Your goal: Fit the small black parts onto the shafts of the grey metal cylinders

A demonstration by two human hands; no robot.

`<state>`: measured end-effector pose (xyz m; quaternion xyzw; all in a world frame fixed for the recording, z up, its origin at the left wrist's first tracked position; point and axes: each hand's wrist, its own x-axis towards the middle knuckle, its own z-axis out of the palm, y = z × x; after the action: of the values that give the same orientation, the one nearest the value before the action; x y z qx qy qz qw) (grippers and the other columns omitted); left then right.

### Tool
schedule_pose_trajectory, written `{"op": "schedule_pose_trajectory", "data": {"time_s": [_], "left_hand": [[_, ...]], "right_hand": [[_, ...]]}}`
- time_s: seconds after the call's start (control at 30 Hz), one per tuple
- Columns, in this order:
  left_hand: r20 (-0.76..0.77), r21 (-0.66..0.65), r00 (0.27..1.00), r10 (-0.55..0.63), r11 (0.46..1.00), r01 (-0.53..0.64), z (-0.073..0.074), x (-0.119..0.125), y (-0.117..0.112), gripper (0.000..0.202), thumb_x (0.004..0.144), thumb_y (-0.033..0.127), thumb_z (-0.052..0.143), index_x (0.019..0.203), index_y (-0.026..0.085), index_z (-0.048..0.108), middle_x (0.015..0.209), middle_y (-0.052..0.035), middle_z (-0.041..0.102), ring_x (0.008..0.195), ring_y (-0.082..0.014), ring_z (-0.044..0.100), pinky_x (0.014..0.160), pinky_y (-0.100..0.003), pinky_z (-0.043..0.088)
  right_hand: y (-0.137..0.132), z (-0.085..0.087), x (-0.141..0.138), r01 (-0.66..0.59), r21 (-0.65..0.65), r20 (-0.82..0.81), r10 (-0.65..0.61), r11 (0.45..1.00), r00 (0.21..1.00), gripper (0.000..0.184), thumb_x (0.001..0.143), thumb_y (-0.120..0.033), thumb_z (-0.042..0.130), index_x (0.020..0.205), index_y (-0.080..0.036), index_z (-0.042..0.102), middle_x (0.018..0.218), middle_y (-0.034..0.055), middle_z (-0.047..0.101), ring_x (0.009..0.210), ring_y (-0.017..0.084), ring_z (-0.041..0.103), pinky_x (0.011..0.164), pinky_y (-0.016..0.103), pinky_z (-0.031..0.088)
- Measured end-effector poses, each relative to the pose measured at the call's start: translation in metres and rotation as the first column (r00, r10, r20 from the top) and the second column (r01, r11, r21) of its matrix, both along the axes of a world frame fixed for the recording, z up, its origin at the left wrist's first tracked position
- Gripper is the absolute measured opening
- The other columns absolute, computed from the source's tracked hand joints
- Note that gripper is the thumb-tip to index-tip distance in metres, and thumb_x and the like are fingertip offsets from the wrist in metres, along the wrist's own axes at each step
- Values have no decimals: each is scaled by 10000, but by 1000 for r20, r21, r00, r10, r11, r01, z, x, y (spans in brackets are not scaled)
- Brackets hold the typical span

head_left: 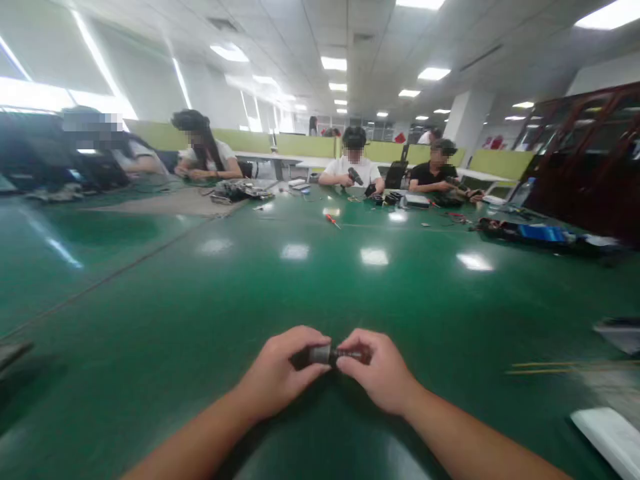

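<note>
Nearest, low centre: left hand [280, 375] and right hand [381, 377] brought together just above green table [200, 320], both clenched on one small dark cylindrical part [327, 355]. Left fingers wrapped round thicker end, right thumb and fingertips pinching thinner end. Part horizontal, spanning btwn the two hands; finer detail too blurred to read. Touching table or not: cannot tell.

To right, near edge of view: white flat object [607, 437], thin yellow sticks [570, 365], grey tray-like thing [620, 331], all well apart from hands.

Mid-table: glossy green w/ ceiling-light reflections. Further on, red-handled screwdriver [333, 221] lying by itself. Off to right, long dark bundle w/ blue piece [543, 233].

Far side: seated person in white shirt [345, 168] w/ power drill [355, 176] in hand; beside, person in black shirt [434, 175]; to left, long-haired person [205, 157] by pile of dark parts [240, 192]. Behind them: light-green partitions [305, 145]; dark wood cabinet [590, 153] at right.
</note>
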<state>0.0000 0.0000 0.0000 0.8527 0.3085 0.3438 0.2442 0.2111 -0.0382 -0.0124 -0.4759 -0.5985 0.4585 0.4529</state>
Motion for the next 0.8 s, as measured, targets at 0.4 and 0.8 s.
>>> {"op": "schedule_pose_trajectory", "data": {"time_s": [0.4,0.8], "left_hand": [[18,16,1000,4,1000,-4,4,0,-1,253,828,209,741,1072,232,679,1002,-26,714,920,-164,672,842,-272,523],[13,47,1000,6,999,-6,6,-2,-2,278,820,205,751,1086,236,677,1011,-20,717,926,-156,672,841,-262,527]], "right_hand": [[1,-1,0,11,4,-10,-11,1000,1000,112,740,-236,715,783,-166,639,690,-10,607,602,127,507,589,243,392],[1,-1,1,17,2,-2,-17,1000,1000,110,753,-241,717,791,-168,645,657,-25,577,582,122,489,565,239,373]]}}
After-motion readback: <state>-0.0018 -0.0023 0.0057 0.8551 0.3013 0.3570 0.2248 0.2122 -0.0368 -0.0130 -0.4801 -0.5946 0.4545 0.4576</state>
